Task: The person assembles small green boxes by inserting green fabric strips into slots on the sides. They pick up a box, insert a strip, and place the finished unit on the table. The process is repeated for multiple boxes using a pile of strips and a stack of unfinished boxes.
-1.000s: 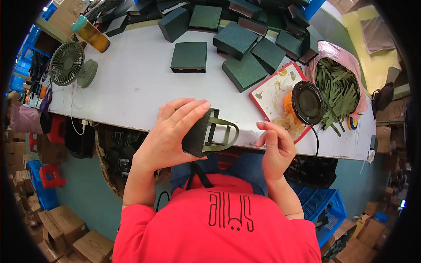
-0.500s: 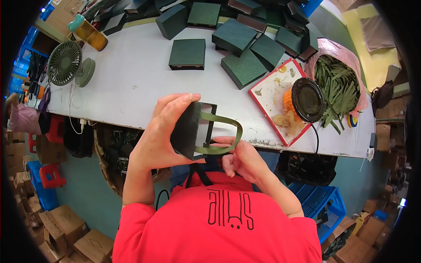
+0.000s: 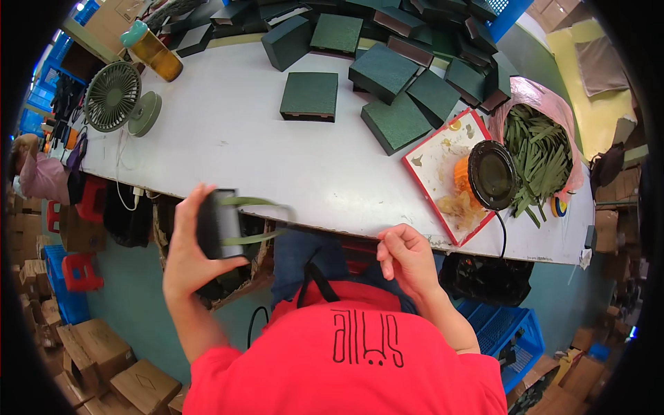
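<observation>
My left hand (image 3: pixel 187 245) is wrapped round a small dark green box (image 3: pixel 209 225), held over the table's front edge at the left. One side of the box stands open, and a green ribbon loop (image 3: pixel 257 238) sticks out from it toward the right, blurred by motion. My right hand (image 3: pixel 409 252) hovers at the front edge further right, apart from the box. Its fingers are curled in toward the thumb, and nothing shows between them.
Several dark green boxes (image 3: pixel 384 71) are piled along the back, with a single box (image 3: pixel 309 96) nearer. At right are a red-rimmed tray (image 3: pixel 443 234), a black round pot (image 3: pixel 494 176) and a pink bag (image 3: pixel 570 135) of green ribbons. A fan (image 3: pixel 113 97) and a bottle (image 3: pixel 158 55) stand left.
My left hand has carried the box left and down, away from my right hand. My right hand has let go of the ribbon loop and moved slightly right.
</observation>
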Available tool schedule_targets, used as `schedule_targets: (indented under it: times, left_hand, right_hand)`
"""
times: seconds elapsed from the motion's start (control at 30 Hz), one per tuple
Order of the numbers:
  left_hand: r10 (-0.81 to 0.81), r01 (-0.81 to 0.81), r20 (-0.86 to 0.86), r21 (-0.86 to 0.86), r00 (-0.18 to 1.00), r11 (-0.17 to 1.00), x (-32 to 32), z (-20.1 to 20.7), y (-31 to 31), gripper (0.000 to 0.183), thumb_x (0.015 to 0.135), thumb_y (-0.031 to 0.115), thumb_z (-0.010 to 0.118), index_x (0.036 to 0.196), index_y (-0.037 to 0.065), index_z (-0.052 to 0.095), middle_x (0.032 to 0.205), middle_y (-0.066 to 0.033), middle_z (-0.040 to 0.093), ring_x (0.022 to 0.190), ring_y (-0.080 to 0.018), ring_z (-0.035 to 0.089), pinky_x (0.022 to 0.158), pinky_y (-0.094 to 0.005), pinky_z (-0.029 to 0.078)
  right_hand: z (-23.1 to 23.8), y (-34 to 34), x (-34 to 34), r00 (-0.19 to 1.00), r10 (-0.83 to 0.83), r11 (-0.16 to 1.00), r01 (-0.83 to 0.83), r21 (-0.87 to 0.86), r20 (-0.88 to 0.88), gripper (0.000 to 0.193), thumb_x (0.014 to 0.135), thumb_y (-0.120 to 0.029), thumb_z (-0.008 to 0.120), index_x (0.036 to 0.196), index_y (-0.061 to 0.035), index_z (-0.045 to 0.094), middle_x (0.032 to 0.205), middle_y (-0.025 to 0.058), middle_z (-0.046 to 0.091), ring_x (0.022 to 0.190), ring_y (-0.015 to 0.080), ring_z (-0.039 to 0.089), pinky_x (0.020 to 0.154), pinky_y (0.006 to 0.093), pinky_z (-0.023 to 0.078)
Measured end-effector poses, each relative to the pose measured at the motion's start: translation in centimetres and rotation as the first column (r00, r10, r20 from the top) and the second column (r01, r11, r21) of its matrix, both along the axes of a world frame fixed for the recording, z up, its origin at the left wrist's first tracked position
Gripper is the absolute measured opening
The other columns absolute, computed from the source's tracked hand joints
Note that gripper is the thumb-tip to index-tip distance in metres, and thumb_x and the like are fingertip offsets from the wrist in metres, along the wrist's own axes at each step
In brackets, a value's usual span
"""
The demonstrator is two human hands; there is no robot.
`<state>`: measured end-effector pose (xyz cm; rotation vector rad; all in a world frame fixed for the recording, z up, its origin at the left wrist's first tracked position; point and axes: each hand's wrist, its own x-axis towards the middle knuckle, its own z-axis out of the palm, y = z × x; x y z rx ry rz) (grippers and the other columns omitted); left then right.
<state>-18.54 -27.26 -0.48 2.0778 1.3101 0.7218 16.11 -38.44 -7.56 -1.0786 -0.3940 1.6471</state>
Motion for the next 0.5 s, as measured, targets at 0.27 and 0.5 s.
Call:
schedule_targets:
  times: [0.27,0.5]
  left_hand:
    - [0.259,-0.443,-0.695,-0.096,0.671,0.891,-9.4,-0.3,-1.2,0.093,0.062,0.016,0.086,0.146,0.01,0.046,0.145,-0.0141,0.048,0.136,-0.0335,0.043,0.112,-0.0412,0.038]
    - [0.136,-0.117,-0.424,0.072,0.895,0.991,-2.2,-0.4,5.8,0.057,0.082,0.02,0.077,0.132,0.003,0.057,0.141,-0.0184,0.053,0.13,-0.0362,0.049,0.108,-0.0426,0.041]
  right_hand:
    - [-0.4,0.5,0.3,0.993,0.029,0.994,-0.041,0.1,0.117,0.023,0.106,-0.022,0.052,0.107,-0.0008,0.061,0.073,0.0053,0.063,0.053,0.0094,0.053,0.05,0.0222,0.042]
    - [0.4,-0.2,-0.6,0.939,0.166,0.97,-0.211,0.124,0.3,0.016,0.101,-0.01,0.059,0.111,-0.0003,0.066,0.086,0.0063,0.07,0.062,0.0062,0.06,0.059,0.0201,0.049]
